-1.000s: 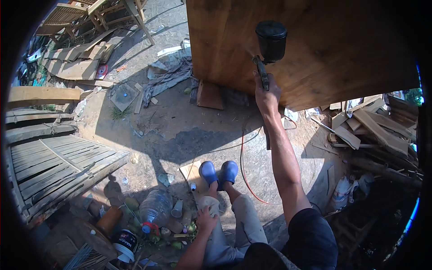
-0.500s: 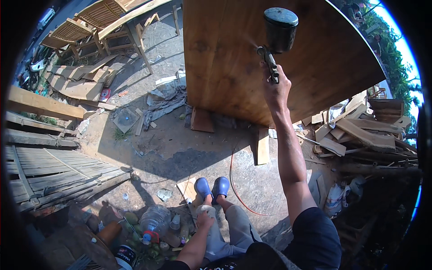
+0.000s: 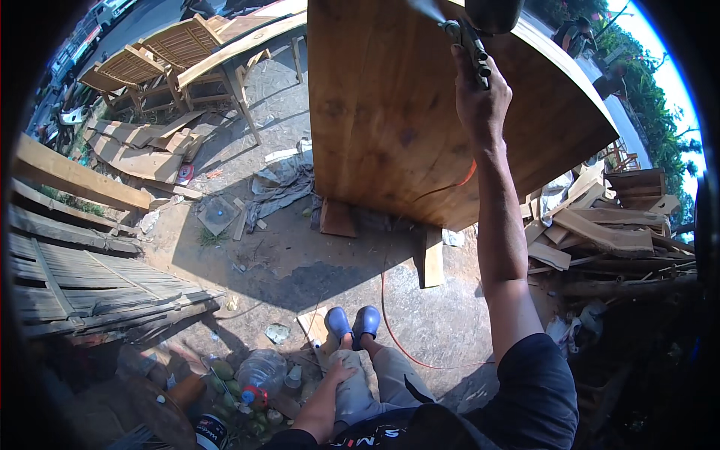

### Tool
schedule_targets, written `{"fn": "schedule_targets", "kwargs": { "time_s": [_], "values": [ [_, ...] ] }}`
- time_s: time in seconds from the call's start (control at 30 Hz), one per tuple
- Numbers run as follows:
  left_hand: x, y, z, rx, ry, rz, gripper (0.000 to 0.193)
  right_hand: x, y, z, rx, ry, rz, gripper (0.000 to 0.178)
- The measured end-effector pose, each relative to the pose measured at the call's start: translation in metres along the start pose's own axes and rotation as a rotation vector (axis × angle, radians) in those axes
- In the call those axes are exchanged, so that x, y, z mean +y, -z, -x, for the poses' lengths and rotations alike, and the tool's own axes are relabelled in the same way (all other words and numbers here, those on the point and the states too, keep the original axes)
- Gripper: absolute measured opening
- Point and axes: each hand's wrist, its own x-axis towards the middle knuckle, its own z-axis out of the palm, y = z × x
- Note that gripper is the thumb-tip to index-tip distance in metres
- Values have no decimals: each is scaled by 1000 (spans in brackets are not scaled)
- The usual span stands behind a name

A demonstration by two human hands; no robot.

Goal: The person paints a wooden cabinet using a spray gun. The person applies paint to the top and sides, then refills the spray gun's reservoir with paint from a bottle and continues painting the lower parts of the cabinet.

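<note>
My right hand (image 3: 484,105) is raised and closed round the handle of a metal spray gun (image 3: 471,49). The gun's dark cup (image 3: 495,13) is cut off by the upper edge. A pale mist leaves the nozzle toward the upper left, in front of a large brown wooden panel (image 3: 382,112). An orange-red hose (image 3: 461,178) shows in front of the panel, beside my right forearm. Low in the view, my left hand (image 3: 343,373) lies on my trouser leg near the knee, fingers extended and holding nothing.
The panel rests on wooden blocks (image 3: 433,259). Scrap timber (image 3: 611,225) is heaped on the right. Slatted wooden chairs (image 3: 180,41) stand at far left, above a slatted frame (image 3: 105,277). A plastic bottle (image 3: 261,373) lies near my feet; the hose crosses the ground.
My right hand and the spray gun have moved up and slightly right across the panel, and the cup now leaves the view. The hose has come into sight beside my forearm.
</note>
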Motion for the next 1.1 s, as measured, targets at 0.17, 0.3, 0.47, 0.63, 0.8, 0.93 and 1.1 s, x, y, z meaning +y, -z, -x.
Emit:
{"fn": "schedule_targets", "kwargs": {
  "time_s": [0.17, 0.3, 0.47, 0.63, 0.8, 0.93, 1.1],
  "values": [
    [3, 21, 39, 60, 173, 123, 102, -6, -4, -17, 17, 28, -101, 46],
    [-6, 25, 65, 185, 219, 326, 96, 6, -20, -5, -44, -30, -46, 47],
    [28, 54, 77, 354, 18, 754, 87, 49, -42, 48, -134, -113, -24, 48],
    [42, 74, 104, 495, 67, 497, 85, 84, -63, 114, -208, -216, -108, 45],
    [41, 111, 97, 536, 107, 366, 90, 114, -87, 166, -239, -263, -54, 43],
    [23, 160, 66, 475, 141, 316, 99, 140, -114, 210, -261, -363, -46, 43],
    [-19, 210, -6, 245, 283, -2, 110, 159, -155, 277, -313, -503, -5, 39]
  ]
}}
